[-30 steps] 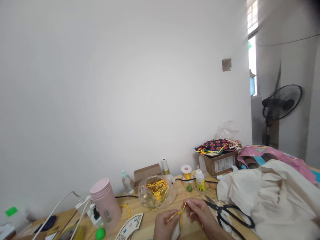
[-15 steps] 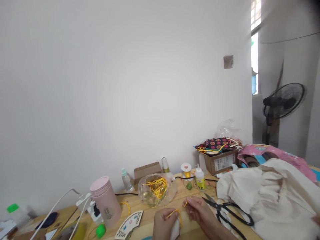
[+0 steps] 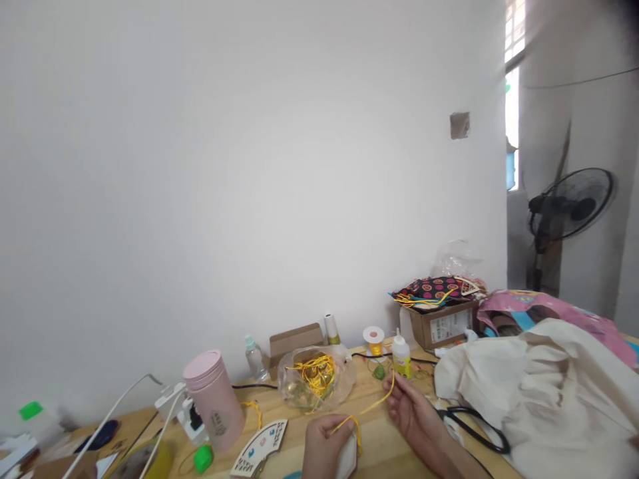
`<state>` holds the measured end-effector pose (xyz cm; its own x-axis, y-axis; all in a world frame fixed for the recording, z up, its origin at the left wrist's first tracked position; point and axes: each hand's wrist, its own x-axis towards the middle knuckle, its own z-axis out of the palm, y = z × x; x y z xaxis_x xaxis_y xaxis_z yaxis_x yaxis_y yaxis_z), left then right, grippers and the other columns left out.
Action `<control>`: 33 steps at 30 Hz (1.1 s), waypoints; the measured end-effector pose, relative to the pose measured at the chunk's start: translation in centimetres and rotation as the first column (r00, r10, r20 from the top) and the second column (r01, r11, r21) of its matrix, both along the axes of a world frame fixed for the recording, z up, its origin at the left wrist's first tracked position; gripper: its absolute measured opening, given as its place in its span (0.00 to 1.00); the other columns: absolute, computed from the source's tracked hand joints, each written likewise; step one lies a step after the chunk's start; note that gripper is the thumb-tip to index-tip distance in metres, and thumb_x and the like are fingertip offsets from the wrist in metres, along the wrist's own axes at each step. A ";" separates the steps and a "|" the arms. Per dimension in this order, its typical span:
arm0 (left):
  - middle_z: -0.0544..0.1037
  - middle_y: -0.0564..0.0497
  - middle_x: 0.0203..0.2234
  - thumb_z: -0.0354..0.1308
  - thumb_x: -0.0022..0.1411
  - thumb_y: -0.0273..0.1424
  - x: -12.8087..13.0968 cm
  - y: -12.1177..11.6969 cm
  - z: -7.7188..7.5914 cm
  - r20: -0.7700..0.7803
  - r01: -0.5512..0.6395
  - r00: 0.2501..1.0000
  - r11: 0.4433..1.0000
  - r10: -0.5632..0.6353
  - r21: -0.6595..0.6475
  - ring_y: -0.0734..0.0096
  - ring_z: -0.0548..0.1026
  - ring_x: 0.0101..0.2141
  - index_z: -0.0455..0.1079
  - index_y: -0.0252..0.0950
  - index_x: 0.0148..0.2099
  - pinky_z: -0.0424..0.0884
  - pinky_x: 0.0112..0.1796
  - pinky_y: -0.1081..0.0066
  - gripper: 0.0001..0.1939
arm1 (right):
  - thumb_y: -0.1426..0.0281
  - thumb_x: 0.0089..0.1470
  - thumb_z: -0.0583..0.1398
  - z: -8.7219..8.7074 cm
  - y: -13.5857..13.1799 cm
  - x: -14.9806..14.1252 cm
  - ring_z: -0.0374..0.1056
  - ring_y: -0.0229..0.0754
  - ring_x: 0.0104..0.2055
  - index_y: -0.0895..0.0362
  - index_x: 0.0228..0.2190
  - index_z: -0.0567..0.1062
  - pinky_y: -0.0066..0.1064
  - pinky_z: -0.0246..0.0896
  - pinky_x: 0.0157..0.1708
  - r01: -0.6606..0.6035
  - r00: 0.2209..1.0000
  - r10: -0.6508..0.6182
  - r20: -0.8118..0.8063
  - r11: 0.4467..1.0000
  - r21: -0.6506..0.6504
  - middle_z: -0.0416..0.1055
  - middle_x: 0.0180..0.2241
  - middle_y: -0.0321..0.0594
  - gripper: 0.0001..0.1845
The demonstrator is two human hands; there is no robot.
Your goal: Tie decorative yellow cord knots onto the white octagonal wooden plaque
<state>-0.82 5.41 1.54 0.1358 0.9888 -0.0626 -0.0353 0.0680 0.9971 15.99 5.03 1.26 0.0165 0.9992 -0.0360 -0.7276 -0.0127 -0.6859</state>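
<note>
Low in the head view, my left hand is closed around a pale flat piece and pinches a yellow cord at its top. Across to the right runs the cord, into the pinched fingertips of my right hand. A short yellow loop hangs over the pale piece beside my left thumb. Left of my hands lies a fan-shaped card with dark lettering. Black-handled scissors rest beside my right forearm, their blades hidden behind it.
Behind my hands stand a clear bag of yellow cords, a spool and a glue bottle. A pink canister is at left. Cream cloth and a cardboard box are at right.
My right hand has moved right and up, away from my left hand, drawing out a length of yellow cord between them. My left hand has stayed nearly in place.
</note>
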 end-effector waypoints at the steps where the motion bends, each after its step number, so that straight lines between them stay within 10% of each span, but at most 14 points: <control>1: 0.71 0.53 0.10 0.62 0.33 0.40 -0.1 0.0 0.0 0.004 0.001 1.000 1.000 -0.001 0.001 0.72 0.67 0.14 0.72 0.30 0.21 0.63 0.18 0.73 0.16 | 0.62 0.42 0.56 0.0 0.0 -0.1 0.60 0.30 0.21 0.55 0.26 0.69 0.21 0.53 0.18 0.003 0.997 -0.005 0.078 1.000 0.021 0.68 0.25 0.34 0.09; 6: 0.74 0.50 0.14 0.60 0.36 0.39 0.0 0.0 0.1 -0.150 0.036 0.989 0.991 -0.016 0.129 0.69 0.69 0.18 0.74 0.31 0.21 0.64 0.21 0.74 0.14 | 0.61 0.35 0.60 -0.8 -0.5 -2.1 0.62 0.39 0.25 0.56 0.28 0.73 0.27 0.55 0.20 0.029 0.760 -0.191 0.621 0.965 0.262 0.69 0.30 0.42 0.15; 11: 0.77 0.48 0.19 0.58 0.41 0.37 0.3 0.1 -0.2 -0.235 0.104 0.971 0.971 -0.051 0.217 0.65 0.71 0.24 0.74 0.32 0.23 0.66 0.27 0.72 0.12 | 0.64 0.44 0.55 -1.4 -1.0 -2.9 0.62 0.40 0.24 0.53 0.24 0.75 0.30 0.54 0.24 -0.133 0.437 -0.347 0.830 0.887 0.441 0.69 0.22 0.41 0.10; 20: 0.76 0.49 0.19 0.55 0.44 0.41 0.2 0.1 -0.8 -0.188 0.113 0.979 0.978 -0.079 0.175 0.68 0.70 0.23 0.73 0.30 0.27 0.65 0.26 0.73 0.17 | 0.63 0.48 0.50 -0.9 -1.1 -2.3 0.60 0.36 0.23 0.57 0.22 0.74 0.24 0.51 0.22 -0.076 0.337 -0.356 0.872 0.912 0.403 0.67 0.20 0.37 0.17; 27: 0.73 0.52 0.13 0.54 0.45 0.39 0.9 0.1 -0.4 -0.244 0.090 0.969 0.979 -0.044 0.182 0.71 0.67 0.18 0.72 0.30 0.21 0.61 0.21 0.76 0.16 | 0.66 0.49 0.51 -0.8 -1.5 -2.6 0.58 0.35 0.23 0.56 0.20 0.72 0.25 0.48 0.24 -0.077 0.166 -0.547 0.821 0.822 0.564 0.64 0.18 0.36 0.14; 33: 0.76 0.49 0.19 0.54 0.46 0.38 0.7 0.1 -0.6 -0.284 0.059 0.958 0.952 0.031 0.300 0.67 0.70 0.24 0.72 0.31 0.23 0.65 0.27 0.74 0.14 | 0.66 0.48 0.51 -0.8 -1.2 -2.4 0.58 0.35 0.22 0.57 0.19 0.71 0.24 0.48 0.23 -0.049 0.214 -0.473 0.855 0.869 0.493 0.63 0.17 0.35 0.14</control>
